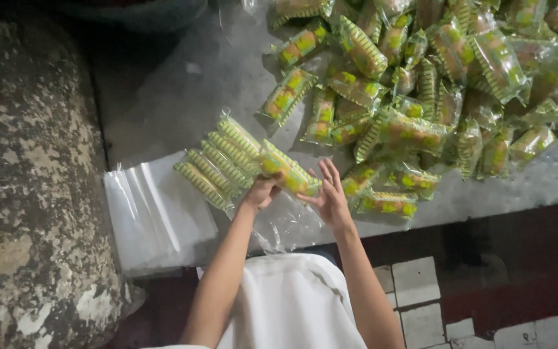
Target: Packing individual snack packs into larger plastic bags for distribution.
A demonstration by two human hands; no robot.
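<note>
head view: the left hand is curled, fingers clamped on the near end of a snack packet wrapped in green and yellow, and the right hand sits at the packet's other end, fingers spread apart, palm against it more than gripping. the packet is held just above the near edge of the metal table, touching a row of packets that already stand side by side inside a clear bag.

the risk, as i judge it: the bag is limp and crumpled under the hands, so its mouth could fold shut and the packet could catch on the film. with the right fingers open, the slick wrapper could slide out and drop off the table edge toward the tiled floor. a shove too hard might knock the neat row askew. the loose pile of packets lies just beside the right hand, so a stray elbow could drag some along. the stack of flat bags overhangs the edge on the left, and could slip.
</note>
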